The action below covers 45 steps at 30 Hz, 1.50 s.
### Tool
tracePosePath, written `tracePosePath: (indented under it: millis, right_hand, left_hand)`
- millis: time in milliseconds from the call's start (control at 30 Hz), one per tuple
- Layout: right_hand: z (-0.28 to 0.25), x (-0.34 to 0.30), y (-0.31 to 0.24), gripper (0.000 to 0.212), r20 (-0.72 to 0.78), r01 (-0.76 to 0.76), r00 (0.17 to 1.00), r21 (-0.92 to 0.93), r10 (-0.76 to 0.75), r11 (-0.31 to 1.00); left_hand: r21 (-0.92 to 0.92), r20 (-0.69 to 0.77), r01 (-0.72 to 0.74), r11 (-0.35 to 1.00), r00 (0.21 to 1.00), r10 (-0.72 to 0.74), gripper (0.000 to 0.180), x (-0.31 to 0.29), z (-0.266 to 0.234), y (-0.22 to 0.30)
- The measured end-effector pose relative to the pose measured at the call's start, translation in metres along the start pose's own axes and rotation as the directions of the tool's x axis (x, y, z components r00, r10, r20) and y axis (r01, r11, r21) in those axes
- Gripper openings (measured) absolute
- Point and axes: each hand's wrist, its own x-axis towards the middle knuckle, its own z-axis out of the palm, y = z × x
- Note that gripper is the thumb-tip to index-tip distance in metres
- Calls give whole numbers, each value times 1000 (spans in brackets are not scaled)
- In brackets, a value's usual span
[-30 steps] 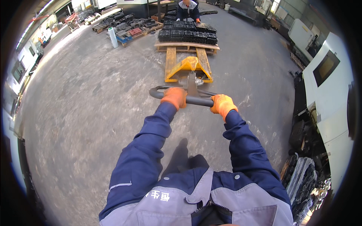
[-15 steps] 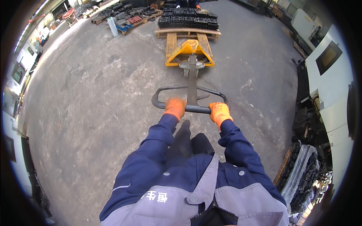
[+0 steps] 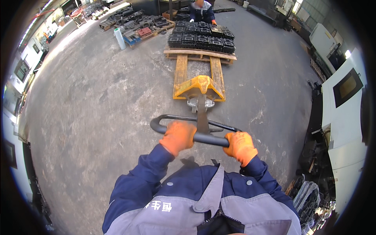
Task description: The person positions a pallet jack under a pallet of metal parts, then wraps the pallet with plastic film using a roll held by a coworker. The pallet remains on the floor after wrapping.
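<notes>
Both my hands, in orange gloves, grip the black loop handle [image 3: 213, 139] of a yellow pallet jack [image 3: 200, 84]. My left hand [image 3: 178, 136] is closed round the bar left of the shaft; my right hand [image 3: 241, 148] is closed round it near the right corner. The jack's forks run away from me, their far ends hidden under a wooden pallet [image 3: 199, 54]. On that pallet sit stacked black metal parts [image 3: 201, 39] in layers. Behind the stack stands a co-worker [image 3: 202, 11] in a dark blue and grey jacket, hands at its far edge.
Pallets of dark castings [image 3: 135, 21] lie at the far left, with a pale blue-white roll [image 3: 119, 38] standing beside them. White machines [image 3: 346, 90] line the right side. Wrapped dark parts [image 3: 307, 199] lie at the lower right. Grey concrete floor [image 3: 98, 109] surrounds the jack.
The handle and both hands appear lower and closer to my body. The jack and loaded pallet sit lower in view, and more of the co-worker shows. Both hands keep their grip.
</notes>
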Motion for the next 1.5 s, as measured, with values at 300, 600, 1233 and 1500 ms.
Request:
tracePosePath:
  millis: [300, 600, 1233, 1500]
  right_hand:
    - [-87, 43, 20, 23, -55, -49, 997, 41, 51, 998]
    - [-26, 13, -4, 22, -68, -135, 988, 92, 141, 987]
    - [223, -109, -64, 20, -170, -95, 981, -27, 89, 995]
    - [122, -114, -44, 22, -26, 89, 996, 24, -89, 996]
  left_hand:
    - [-3, -34, -11, 1000, 999, 11, 21, 66, -67, -8]
    - [46, -60, 99, 994, 994, -96, 24, 21, -14, 2]
    - [109, -6, 128, 986, 992, -128, 21, -129, 213, 36]
    - [24, 173, 92, 995, 980, -95, 21, -126, 104, 44]
